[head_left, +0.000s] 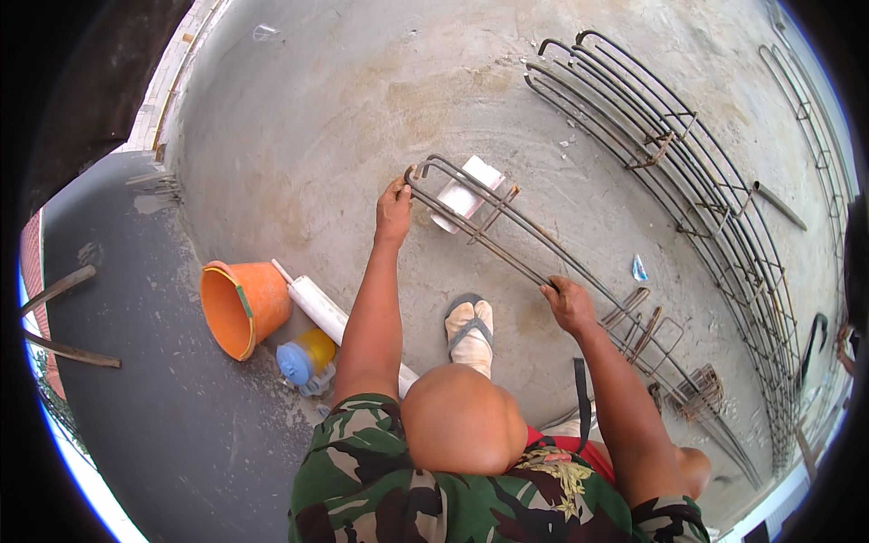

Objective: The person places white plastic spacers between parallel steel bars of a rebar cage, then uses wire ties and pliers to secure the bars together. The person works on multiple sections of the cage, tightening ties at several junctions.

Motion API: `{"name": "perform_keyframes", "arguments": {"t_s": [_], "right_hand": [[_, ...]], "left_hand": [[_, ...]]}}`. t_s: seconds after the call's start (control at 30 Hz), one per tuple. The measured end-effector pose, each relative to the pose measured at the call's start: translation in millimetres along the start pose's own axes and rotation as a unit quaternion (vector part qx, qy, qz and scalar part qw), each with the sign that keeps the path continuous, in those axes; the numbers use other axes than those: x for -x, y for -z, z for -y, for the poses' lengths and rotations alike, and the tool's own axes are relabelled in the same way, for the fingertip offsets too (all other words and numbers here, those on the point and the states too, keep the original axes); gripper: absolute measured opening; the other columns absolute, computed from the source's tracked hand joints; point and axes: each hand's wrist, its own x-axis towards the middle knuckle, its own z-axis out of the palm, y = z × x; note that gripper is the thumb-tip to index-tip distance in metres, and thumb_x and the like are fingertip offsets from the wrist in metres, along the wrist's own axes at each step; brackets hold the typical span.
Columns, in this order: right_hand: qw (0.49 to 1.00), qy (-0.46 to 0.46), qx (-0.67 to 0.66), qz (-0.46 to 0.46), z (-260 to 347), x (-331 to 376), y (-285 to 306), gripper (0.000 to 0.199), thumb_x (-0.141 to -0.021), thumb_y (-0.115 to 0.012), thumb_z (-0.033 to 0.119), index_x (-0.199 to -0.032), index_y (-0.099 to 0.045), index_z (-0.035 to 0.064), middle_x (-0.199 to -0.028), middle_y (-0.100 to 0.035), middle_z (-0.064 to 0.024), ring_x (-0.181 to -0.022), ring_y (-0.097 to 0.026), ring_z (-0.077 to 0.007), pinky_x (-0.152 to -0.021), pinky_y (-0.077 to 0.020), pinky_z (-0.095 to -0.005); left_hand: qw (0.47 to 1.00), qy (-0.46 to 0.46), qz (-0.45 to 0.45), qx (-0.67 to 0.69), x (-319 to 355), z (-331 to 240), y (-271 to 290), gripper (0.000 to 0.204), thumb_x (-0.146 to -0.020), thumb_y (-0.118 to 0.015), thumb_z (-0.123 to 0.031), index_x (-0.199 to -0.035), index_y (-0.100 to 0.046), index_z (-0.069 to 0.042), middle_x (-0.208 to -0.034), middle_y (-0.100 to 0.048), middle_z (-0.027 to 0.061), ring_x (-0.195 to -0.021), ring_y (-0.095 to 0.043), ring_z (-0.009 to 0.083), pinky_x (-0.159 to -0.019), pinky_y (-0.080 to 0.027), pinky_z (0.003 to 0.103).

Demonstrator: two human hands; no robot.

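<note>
Gripping rebar (pixel 510 259), both hands (pixel 393 214) (pixel 570 306) closed

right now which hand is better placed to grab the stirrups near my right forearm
Likely the right hand: it grips the rebar near those stirrups; the left hand holds the hooked end.

We see a building site: long steel rebar cages (pixel 735 213) lie toward the raw concrete floor's (pixel 317 154) right edge, an orange bucket (pixel 262 299) near its left.
</note>
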Motion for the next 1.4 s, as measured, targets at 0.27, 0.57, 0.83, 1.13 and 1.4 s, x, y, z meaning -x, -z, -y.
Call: {"name": "perform_keyframes", "arguments": {"t_s": [0.27,0.57,0.83,1.13,1.4], "right_hand": [[0.994,-0.054,-0.094,0.02,-6.2,-7.9,1.7,0.032,-0.087,-0.064,0.028,-0.098,-0.069,-0.0015,-0.095,-0.066,-0.024,-0.091,-0.063,-0.0365,-0.08,-0.0484,-0.038],[0.999,0.006,0.003,-0.048,1.7,-10.5,2.3,0.024,-0.089,-0.06,0.022,-0.092,-0.068,-0.0006,-0.088,-0.064,-0.023,-0.084,-0.061,-0.0388,-0.076,-0.0473,-0.0435],[0.987,0.045,0.079,-0.133,5.2,-7.4,-3.5,0.022,-0.09,-0.059,0.025,-0.09,-0.065,0.0042,-0.082,-0.064,-0.019,-0.079,-0.062,-0.0378,-0.069,-0.0477,-0.0456],[0.978,0.001,0.206,-0.022,18.4,-15.3,18.5,0.024,-0.089,-0.057,0.028,-0.088,-0.066,0.0057,-0.082,-0.066,-0.0179,-0.079,-0.063,-0.0381,-0.069,-0.0494,-0.0463],[0.967,0.029,0.248,0.058,14.8,-23.9,22.5,0.024,-0.088,-0.058,0.027,-0.087,-0.066,0.0048,-0.084,-0.066,-0.0177,-0.081,-0.064,-0.0366,-0.071,-0.0504,-0.0451]], "left_hand": [[0.975,-0.082,-0.111,-0.174,6.0,-8.1,-17.1,0.024,-0.091,-0.057,-0.017,-0.106,-0.062,0.001,-0.084,-0.066,0.0191,-0.078,-0.063,0.0335,-0.071,-0.048,0.04],[0.98,-0.048,-0.09,-0.17,3.9,1.0,-6.1,0.025,-0.091,-0.057,-0.023,-0.093,-0.062,0.001,-0.079,-0.063,0.0195,-0.072,-0.06,0.0353,-0.068,-0.045,0.042],[0.987,-0.041,-0.084,-0.129,3.6,3.4,-4.9,0.024,-0.09,-0.056,-0.021,-0.095,-0.064,0.002,-0.072,-0.059,0.0124,-0.067,-0.053,0.0218,-0.066,-0.043,0.036],[0.992,-0.03,-0.058,-0.11,-4.1,12.0,-4.2,0.025,-0.09,-0.057,-0.022,-0.1,-0.063,0.0,-0.083,-0.063,0.0172,-0.076,-0.059,0.0292,-0.072,-0.046,0.039],[0.993,-0.068,-0.053,-0.081,-7.5,9.2,-7.1,0.028,-0.09,-0.055,-0.019,-0.11,-0.064,-0.003,-0.084,-0.064,0.0128,-0.079,-0.06,0.0237,-0.074,-0.047,0.034]]}}
